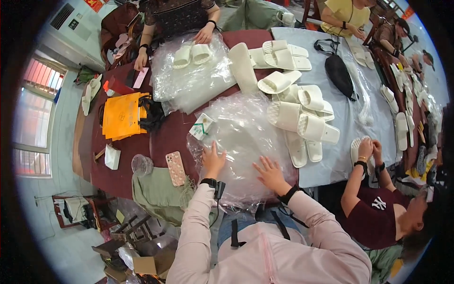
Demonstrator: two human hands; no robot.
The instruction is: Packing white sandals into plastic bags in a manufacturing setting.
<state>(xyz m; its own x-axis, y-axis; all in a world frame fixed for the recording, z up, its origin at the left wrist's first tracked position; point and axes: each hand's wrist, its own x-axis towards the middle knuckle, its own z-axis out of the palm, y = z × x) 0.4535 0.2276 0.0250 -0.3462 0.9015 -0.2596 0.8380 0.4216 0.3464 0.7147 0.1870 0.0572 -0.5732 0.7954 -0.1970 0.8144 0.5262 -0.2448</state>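
Observation:
A stack of clear plastic bags (241,137) lies on the table before me. My left hand (213,160) rests on its left part, fingers spread. Toward its right side my right hand (271,173) is also spread flat, holding nothing. A small white and green box (202,126) sits on the stack's far left corner, just beyond my left hand. To the right of the stack is a pile of cream slippers (283,113), some overlapping one another. One long slipper (242,66) lies at the stack's far edge.
A phone in a pink patterned case (176,168), a clear cup (142,165) and orange bags (124,116) lie to the left. Across the table, a co-worker stands at another plastic stack (189,85) with slippers on it. A person in a maroon shirt (378,213) handles a slipper at right.

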